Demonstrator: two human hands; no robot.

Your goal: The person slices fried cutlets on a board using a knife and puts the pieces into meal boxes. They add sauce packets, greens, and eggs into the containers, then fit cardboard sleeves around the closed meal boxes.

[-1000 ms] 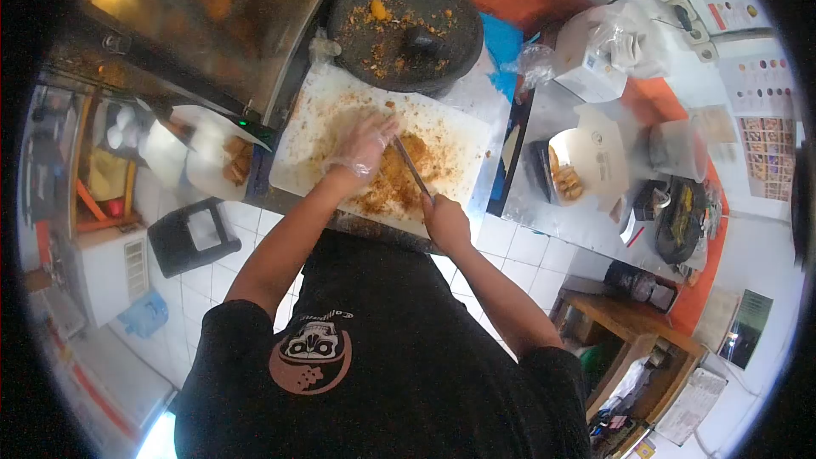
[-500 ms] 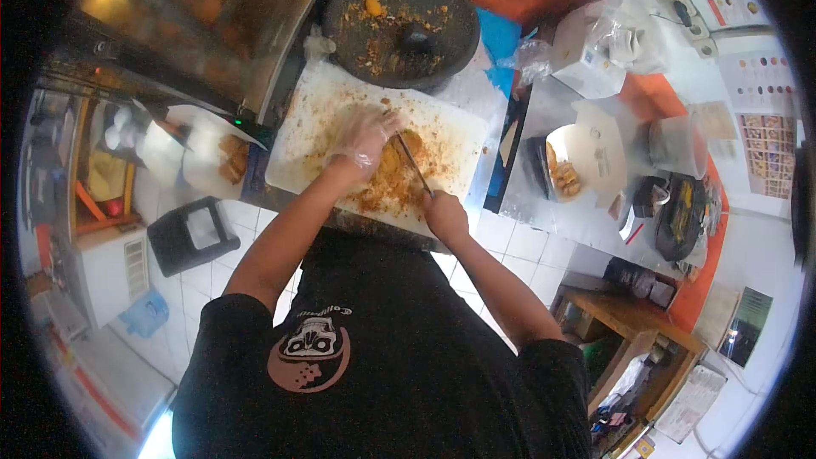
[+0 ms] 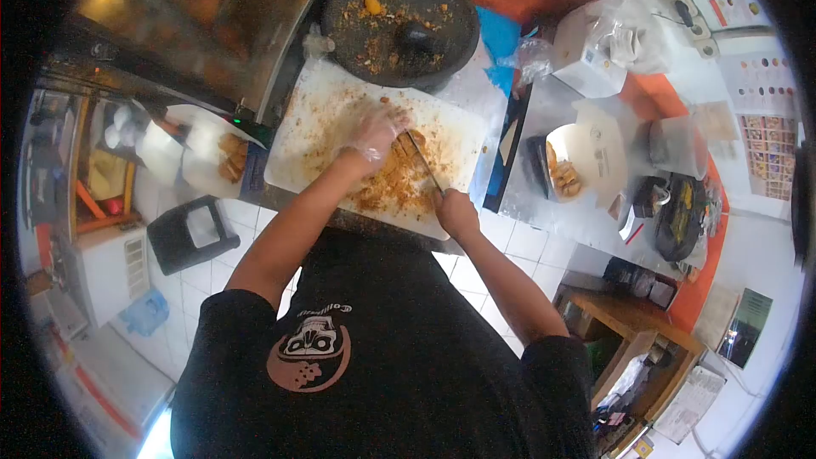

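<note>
On the white board point(image 3: 463, 140), crumbly food point(image 3: 393, 172) is spread mid-board, the gloved left hand point(image 3: 378, 130) is poised at its far-left side, hold unclear, while by the right hand's point(image 3: 457, 214) wrapped fingers the knife point(image 3: 424, 162) is gripped, best guided clear of the glove.

1 open box point(image 3: 602, 153) with browned food point(image 3: 564, 178) on a metal counter point(image 3: 535, 208), 1 clear tub point(image 3: 677, 149) nearby, 1 power strip point(image 3: 693, 17)

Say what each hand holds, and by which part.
The right hand holds the knife by its handle end. The left hand is at the food; whether it grips any cannot be told.
</note>
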